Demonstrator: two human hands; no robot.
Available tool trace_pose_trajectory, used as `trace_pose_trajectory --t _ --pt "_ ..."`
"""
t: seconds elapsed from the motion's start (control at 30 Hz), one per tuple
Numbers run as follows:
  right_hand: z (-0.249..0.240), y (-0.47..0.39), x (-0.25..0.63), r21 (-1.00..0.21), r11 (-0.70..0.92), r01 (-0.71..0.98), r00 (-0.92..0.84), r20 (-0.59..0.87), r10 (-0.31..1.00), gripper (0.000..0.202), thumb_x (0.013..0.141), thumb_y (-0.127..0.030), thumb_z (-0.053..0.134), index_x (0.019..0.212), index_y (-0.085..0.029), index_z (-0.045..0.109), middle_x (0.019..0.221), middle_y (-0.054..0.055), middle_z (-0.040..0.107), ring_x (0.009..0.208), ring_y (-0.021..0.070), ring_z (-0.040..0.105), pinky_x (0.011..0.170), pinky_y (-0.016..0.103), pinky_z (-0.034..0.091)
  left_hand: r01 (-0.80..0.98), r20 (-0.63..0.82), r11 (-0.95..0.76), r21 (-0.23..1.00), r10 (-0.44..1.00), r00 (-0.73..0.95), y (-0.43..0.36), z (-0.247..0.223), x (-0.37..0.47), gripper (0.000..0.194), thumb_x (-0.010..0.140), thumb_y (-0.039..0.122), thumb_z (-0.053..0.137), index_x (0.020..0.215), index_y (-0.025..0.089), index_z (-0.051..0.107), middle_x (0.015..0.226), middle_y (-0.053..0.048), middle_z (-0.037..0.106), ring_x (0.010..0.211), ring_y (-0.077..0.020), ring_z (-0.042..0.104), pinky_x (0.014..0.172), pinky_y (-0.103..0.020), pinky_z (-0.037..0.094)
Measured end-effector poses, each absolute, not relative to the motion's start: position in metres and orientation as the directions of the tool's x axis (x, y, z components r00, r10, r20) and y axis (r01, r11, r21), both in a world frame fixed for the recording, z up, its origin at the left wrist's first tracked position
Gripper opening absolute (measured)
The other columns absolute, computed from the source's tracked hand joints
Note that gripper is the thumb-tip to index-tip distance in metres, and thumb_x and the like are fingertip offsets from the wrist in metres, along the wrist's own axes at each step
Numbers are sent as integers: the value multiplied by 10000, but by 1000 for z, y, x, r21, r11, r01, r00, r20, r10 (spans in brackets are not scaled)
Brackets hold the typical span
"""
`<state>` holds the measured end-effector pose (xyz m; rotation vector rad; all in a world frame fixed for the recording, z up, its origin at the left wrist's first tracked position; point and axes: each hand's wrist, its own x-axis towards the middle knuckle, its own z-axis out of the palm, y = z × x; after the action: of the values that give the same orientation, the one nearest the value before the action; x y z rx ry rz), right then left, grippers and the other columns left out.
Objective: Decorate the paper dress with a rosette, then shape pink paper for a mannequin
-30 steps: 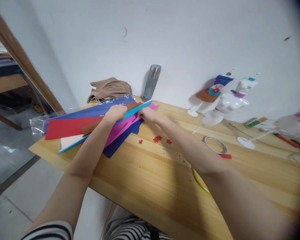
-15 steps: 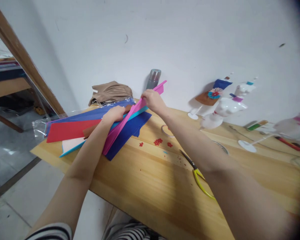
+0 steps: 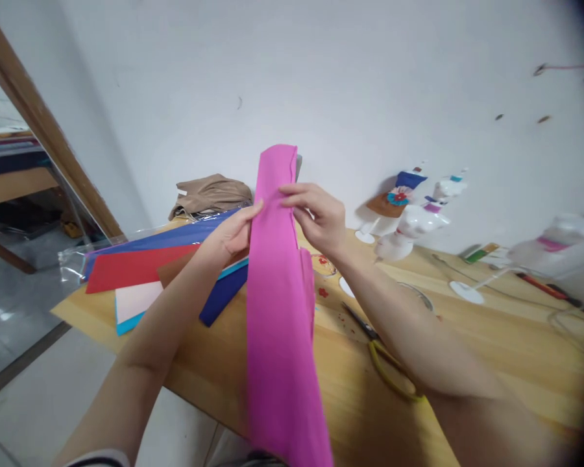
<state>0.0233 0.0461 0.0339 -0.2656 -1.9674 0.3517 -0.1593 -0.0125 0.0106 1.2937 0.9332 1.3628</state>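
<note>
A magenta sheet (image 3: 277,311) stands lengthwise in the middle of the scene, raised before the person, its far end up against the view of the wall and its near end hanging past the table's near edge. The left hand (image 3: 241,230) grips the sheet's left edge, the thumb pressed to the front face and the fingers bent behind. The right hand (image 3: 321,214) is half curled at the opposite edge, its fingertips touching the sheet beside the uneven margin; whether it also pinches the material cannot be told. A narrow folded part of the same magenta shows at the right, below this hand.

To the left on the wooden table (image 3: 209,360) lies a fan of coloured sheets: a red sheet (image 3: 131,269), a brown sheet (image 3: 170,267) partly under the left forearm, a pale pink sheet (image 3: 136,299) and a dark blue sheet (image 3: 224,299). Beyond them are a clear bag with blue material (image 3: 185,227) and a crumpled brown cloth (image 3: 214,194).

To the right, yellow-handled scissors (image 3: 372,335) lie near the right forearm, with a red flower-shaped cutout (image 3: 323,293) farther off. At the far right, a dressed miniature form (image 3: 400,194) stands beside white forms (image 3: 418,224).
</note>
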Motion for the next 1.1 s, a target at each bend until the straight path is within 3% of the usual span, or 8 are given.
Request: trace_pose_trajectory --t 0.13,0.23,0.37,0.53,0.7,0.8,0.93,1.1 --pt "12 18 47 -504 864 -20 -301 827 475 135 970 -336 645 984 -349 779 1392 40 718 1346 286 648 1176 540 503 -469 228 -138 873 963 141 -11 11 -149 513 721 331 899 1172 150 734 1165 -148 804 1108 -339 762 1025 -478 596" --pt "-2 8 61 -711 689 -139 -110 703 703 284 904 -462 734 1167 -354 735 1471 62 670 1406 312 608 1131 558 546 -461 240 -139 876 956 168 -12 11 -142 519 671 309 958 1117 133 761 1146 -161 814 1101 -346 769 1064 -492 578" --pt "-2 -1 72 -879 395 -266 -131 439 889 664 774 -650 809 1315 -292 663 1451 134 691 1297 354 683 1055 562 593 -329 262 -184 926 941 214 -19 8 -129 469 697 358 955 1086 143 804 1135 -160 821 1115 -361 766 1057 -510 574" --pt "14 -4 78 -919 251 -304 -290 341 894 679 645 -493 915 1239 -265 680 1257 102 794 1190 339 742 1034 525 611 -178 275 -228 957 907 320 -27 7 -116 449 738 400 932 1092 145 823 1113 -158 825 1110 -367 765 1024 -505 581" --pt "21 2 84 -881 397 -256 -165 444 881 395 603 -348 891 949 -265 720 1038 33 826 1002 277 770 1010 482 613 -197 270 -218 956 918 292 -21 3 -108 540 664 451 977 1066 128 815 1091 -146 826 1066 -338 772 1000 -455 579" --pt "24 1 89 -845 471 -252 -129 512 849 312 684 -396 867 934 -283 718 1001 15 809 961 250 763 946 446 619 -263 241 -171 949 934 263 -17 -2 -102 528 646 487 982 1001 137 809 1058 -128 828 1015 -299 776 984 -428 580" --pt "20 -3 100 -889 398 -225 -225 445 867 356 807 -601 763 995 -301 726 879 33 774 831 255 746 765 443 617 -351 224 -127 928 942 252 -18 -11 -92 557 644 533 978 999 145 794 1059 -123 818 1013 -271 764 978 -397 572" --pt "7 -10 103 -916 340 -212 -204 382 902 432 712 -591 871 1010 -327 705 851 16 751 752 241 713 730 428 597 -298 102 -19 954 958 266 -22 -23 -74 715 706 495 952 1276 144 700 1045 -128 787 953 -253 748 851 -354 558"
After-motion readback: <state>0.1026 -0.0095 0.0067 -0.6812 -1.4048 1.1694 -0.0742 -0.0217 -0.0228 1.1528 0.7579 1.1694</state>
